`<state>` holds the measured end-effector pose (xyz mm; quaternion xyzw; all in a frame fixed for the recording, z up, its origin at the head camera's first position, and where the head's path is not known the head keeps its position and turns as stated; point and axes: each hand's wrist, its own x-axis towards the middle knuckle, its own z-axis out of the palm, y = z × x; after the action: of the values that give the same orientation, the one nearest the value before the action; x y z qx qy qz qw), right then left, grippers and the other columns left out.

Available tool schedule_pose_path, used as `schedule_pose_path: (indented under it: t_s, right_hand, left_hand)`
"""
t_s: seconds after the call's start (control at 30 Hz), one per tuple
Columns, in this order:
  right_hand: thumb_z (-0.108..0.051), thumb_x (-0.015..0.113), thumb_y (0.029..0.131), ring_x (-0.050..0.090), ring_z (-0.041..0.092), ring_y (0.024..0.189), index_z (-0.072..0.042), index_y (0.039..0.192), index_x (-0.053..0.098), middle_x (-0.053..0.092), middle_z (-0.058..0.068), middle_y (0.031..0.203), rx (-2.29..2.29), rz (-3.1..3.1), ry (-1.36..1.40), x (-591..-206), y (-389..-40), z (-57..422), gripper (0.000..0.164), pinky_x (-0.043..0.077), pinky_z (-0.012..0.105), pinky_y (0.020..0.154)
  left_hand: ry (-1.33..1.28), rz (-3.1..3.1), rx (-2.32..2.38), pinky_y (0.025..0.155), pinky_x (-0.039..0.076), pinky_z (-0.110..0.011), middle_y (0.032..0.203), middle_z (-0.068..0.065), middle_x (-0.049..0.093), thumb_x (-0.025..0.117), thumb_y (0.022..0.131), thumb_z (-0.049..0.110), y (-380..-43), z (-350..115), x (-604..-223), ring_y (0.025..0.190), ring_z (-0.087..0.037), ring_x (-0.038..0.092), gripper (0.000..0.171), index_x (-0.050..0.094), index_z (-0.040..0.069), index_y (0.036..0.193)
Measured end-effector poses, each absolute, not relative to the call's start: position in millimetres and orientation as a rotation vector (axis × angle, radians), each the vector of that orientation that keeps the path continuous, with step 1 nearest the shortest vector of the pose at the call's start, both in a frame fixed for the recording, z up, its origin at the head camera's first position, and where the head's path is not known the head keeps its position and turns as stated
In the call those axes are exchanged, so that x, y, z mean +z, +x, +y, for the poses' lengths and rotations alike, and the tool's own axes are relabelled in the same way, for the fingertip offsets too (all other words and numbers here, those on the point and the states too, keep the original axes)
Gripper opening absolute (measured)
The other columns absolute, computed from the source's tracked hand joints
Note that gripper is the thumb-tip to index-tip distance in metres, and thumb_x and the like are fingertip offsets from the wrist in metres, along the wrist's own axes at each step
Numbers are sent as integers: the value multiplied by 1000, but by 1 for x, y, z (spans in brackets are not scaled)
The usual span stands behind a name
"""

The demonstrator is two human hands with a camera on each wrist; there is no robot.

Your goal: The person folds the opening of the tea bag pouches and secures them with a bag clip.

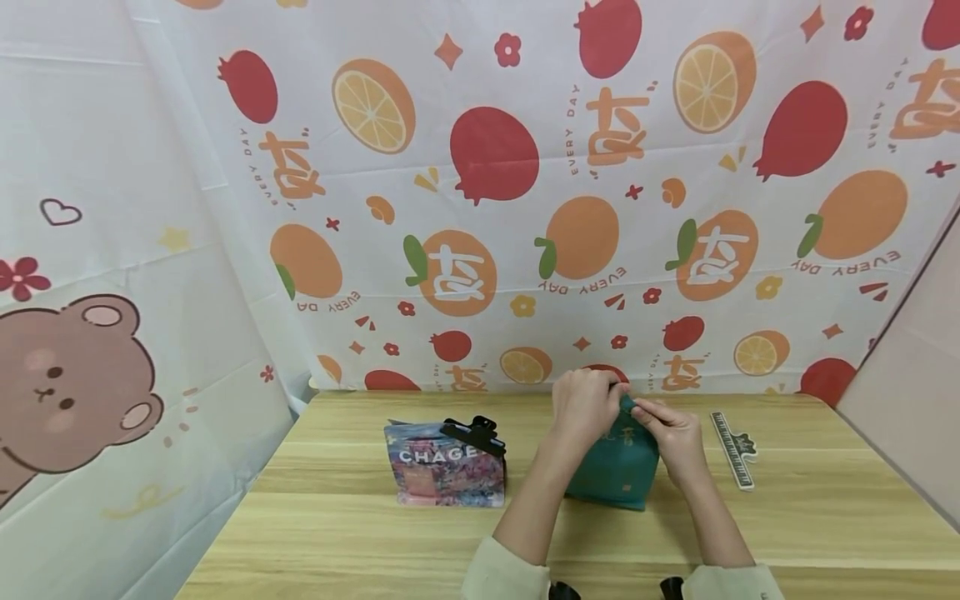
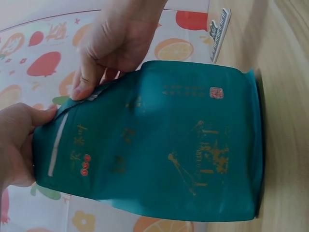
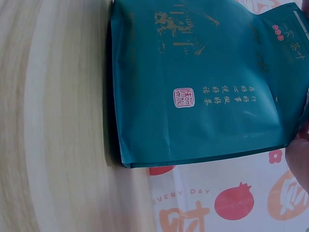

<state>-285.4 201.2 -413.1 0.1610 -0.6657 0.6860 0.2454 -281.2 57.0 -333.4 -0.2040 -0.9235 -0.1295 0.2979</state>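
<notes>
A teal tea bag (image 1: 613, 473) with gold print stands upright on the table, its base on the wood. My left hand (image 1: 588, 404) grips one top corner of it. With thumb and fingers, my right hand (image 1: 677, 435) pinches the other side of the top edge. In the left wrist view, the bag's upper part (image 2: 72, 145) bends between the left hand (image 2: 17, 145) and the right hand (image 2: 118, 43), and a pale strip runs near its top. The right wrist view has the bag's front (image 3: 193, 63) with a red seal print; only part of the right hand (image 3: 298, 162) shows there.
To the left stands a colourful patterned pouch (image 1: 450, 479) lettered CHAGE, a black clip (image 1: 476, 435) on its top. A flat ruler-like strip (image 1: 731, 450) with a small figure lies to the right. Behind the wooden table (image 1: 337, 533) hangs a fruit-print cloth (image 1: 510, 250).
</notes>
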Motion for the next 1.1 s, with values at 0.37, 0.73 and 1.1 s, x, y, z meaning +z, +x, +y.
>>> schedule_pose_path:
  t_s: [0.37, 0.73, 1.1]
  right_hand:
    - [5, 61, 85, 62, 2, 85, 4, 98, 70, 68, -11, 87, 1918, -1801, 438, -415, -286, 204, 16, 47, 16, 73]
    - [8, 59, 85, 62, 4, 88, 3, 100, 70, 68, -9, 92, 1879, -1793, 567, -414, -286, 205, 19, 47, 17, 74]
    - [13, 57, 84, 62, 6, 88, 9, 99, 67, 67, -6, 92, 1850, -1758, 673, -416, -284, 206, 19, 47, 18, 74]
  left_hand:
    - [-672, -2516, -318, 40, 23, -19, 47, 9, 38, 64, 82, 46, -281, 50, -331, 42, -8, 32, 25, 72, 22, 86]
    - [-626, -2567, -288, 42, 23, -19, 48, 10, 40, 66, 81, 42, -280, 52, -330, 43, -7, 33, 20, 69, 22, 82]
    - [-582, -2628, -319, 41, 25, -19, 51, 11, 46, 67, 81, 42, -278, 52, -327, 43, -7, 35, 18, 71, 25, 84]
